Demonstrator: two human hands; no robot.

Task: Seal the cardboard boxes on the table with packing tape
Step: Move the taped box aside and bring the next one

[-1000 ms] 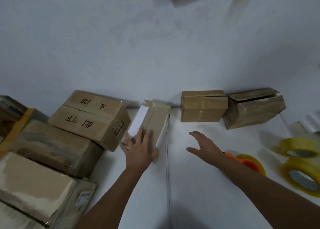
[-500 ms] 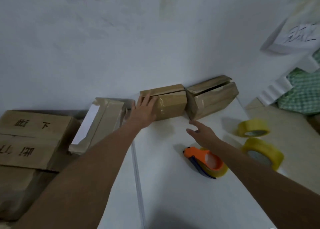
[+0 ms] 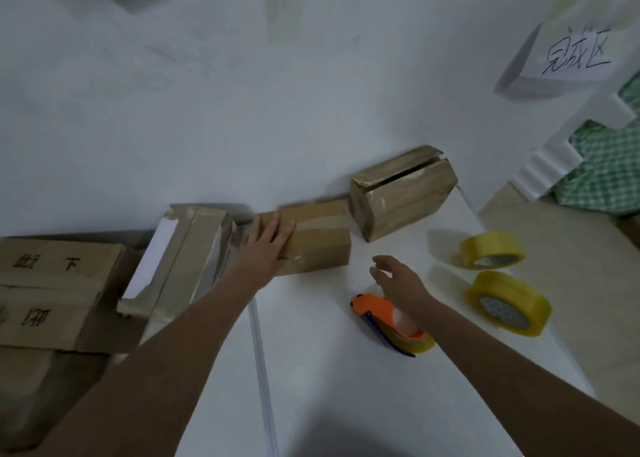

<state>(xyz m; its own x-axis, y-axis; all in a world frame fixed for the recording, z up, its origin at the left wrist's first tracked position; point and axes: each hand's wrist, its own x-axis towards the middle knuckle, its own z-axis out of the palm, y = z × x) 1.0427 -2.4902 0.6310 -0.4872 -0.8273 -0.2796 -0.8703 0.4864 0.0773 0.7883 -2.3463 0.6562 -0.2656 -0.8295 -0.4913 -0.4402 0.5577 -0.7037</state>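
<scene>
A person's left hand (image 3: 265, 248) rests flat, fingers straight, on a small cardboard box (image 3: 317, 240) — apparently fetching it for sealing — while the empty, relaxed right hand (image 3: 398, 278) hovers above the orange tape dispenser (image 3: 381, 314), likely gripped next.

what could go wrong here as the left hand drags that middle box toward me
The left hand lies on only the left end of the small cardboard box, so the box may pivot and knock the gaping box beside it. The right hand hovers just above the orange tape dispenser; a careless grab could meet its cutter. The two tape rolls lie near the table edge and could be knocked off.
</scene>
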